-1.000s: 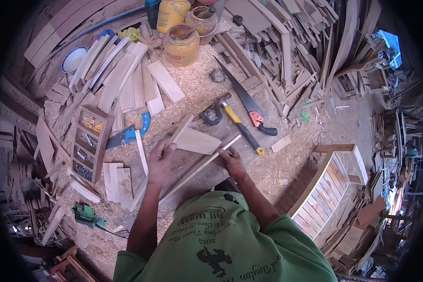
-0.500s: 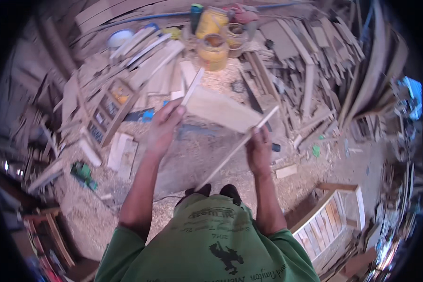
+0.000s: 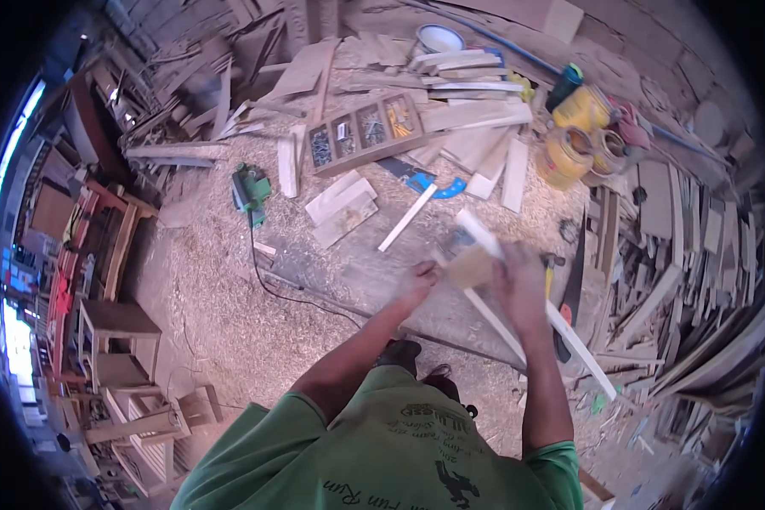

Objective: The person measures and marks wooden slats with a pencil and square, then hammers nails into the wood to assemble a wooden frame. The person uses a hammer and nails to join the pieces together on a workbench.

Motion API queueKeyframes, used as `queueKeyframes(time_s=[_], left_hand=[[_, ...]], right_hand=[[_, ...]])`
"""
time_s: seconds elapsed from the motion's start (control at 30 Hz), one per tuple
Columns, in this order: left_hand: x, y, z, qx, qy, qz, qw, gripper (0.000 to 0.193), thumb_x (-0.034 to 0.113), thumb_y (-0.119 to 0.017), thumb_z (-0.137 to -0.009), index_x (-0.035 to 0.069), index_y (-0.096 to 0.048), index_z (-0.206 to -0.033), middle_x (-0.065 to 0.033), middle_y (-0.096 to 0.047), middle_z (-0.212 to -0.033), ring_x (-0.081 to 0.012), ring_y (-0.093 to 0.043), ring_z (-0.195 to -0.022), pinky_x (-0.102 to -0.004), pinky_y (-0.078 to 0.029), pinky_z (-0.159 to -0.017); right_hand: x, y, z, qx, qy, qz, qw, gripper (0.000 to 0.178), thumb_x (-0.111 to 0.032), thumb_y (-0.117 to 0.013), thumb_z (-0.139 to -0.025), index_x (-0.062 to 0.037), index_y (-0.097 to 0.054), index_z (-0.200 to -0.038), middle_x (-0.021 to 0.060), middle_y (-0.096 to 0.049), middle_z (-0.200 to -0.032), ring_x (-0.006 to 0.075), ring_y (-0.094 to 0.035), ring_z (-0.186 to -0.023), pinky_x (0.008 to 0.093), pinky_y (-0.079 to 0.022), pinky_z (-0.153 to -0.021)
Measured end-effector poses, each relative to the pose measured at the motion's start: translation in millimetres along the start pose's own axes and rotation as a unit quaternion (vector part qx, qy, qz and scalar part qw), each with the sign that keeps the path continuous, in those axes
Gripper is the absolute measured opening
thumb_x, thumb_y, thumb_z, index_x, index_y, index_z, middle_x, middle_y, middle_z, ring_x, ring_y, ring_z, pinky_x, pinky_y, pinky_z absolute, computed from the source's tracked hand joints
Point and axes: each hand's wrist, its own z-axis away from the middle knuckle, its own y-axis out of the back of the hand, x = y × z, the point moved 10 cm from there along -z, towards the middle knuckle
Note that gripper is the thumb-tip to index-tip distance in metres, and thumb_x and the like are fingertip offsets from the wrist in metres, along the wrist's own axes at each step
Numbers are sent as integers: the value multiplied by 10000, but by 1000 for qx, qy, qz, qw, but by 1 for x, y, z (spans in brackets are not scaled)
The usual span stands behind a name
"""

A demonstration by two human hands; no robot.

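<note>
My right hand (image 3: 518,285), smeared by motion, grips a piece made of a pale wooden board (image 3: 470,269) between two long wooden strips. The outer strip (image 3: 582,350) slants down to the right past my wrist; the inner strip (image 3: 495,326) runs below the board. My left hand (image 3: 420,280) is closed, its fingertips close to the board's left edge. Whether they pinch the piece or something small is not clear. A short loose strip (image 3: 408,218) lies on the worktable (image 3: 361,268), its far end by a blue-handled saw (image 3: 438,184).
A divided wooden tray (image 3: 367,136) of screws and other fasteners lies beyond. A green corded power tool (image 3: 251,194) rests at left among shavings. Yellow containers (image 3: 565,157) stand back right. A hammer (image 3: 551,268) lies beside my right hand; wooden stools (image 3: 119,327) stand at left.
My view has swung left. The wooden piece has turned and tilted, so its board looks much narrower. My left hand has shifted off the strip it gripped; the right still holds on.
</note>
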Motion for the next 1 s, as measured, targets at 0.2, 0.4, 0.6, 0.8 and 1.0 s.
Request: queueKeyframes(time_s=[0.2,0.4,0.6,0.8,1.0], left_hand=[[13,233,-43,305,-87,-132,939,321,200,-693,-964,38,-834,-1203,-161,-829,-1061,-250,-778,-943,-392,-594,-856],[96,394,-92,405,-97,-494,763,248,200,-664,-960,121,-850,-1104,-152,-787,-1011,-398,-747,-989,-520,-579,-892],[128,424,-174,238,-196,-727,613,229,180,-626,-950,155,-832,-1047,-86,-741,-1150,-306,-647,-1196,-483,-507,-997],[125,404,-206,183,-246,-771,558,263,208,-615,-988,86,-778,-1154,-98,-688,-1359,-307,-597,-1316,-497,-481,-1077],[105,419,-215,138,-213,-791,556,324,208,-618,-994,29,-742,-1234,-155,-693,-1360,-342,-600,-1332,-518,-490,-1064]], right_hand=[[-27,-109,3,-122,10,1,993,441,-185,-733,-1004,-39,-669,-1416,181,-684,-1238,404,-623,-1227,548,-513,-1034],[-36,-130,-7,-107,-16,42,993,403,-165,-749,-992,-53,-695,-1376,183,-701,-1229,427,-652,-1185,543,-530,-1031],[-42,-133,-23,-144,-52,26,988,377,-129,-767,-967,-67,-706,-1334,155,-705,-1168,399,-653,-1077,521,-535,-958],[-47,-126,-26,-185,-86,18,979,394,-62,-765,-951,-36,-702,-1338,175,-717,-1144,404,-658,-1046,517,-544,-945],[-23,-109,-14,-172,-23,49,984,420,-64,-772,-933,-5,-702,-1343,176,-730,-1122,395,-655,-1042,516,-553,-945]])
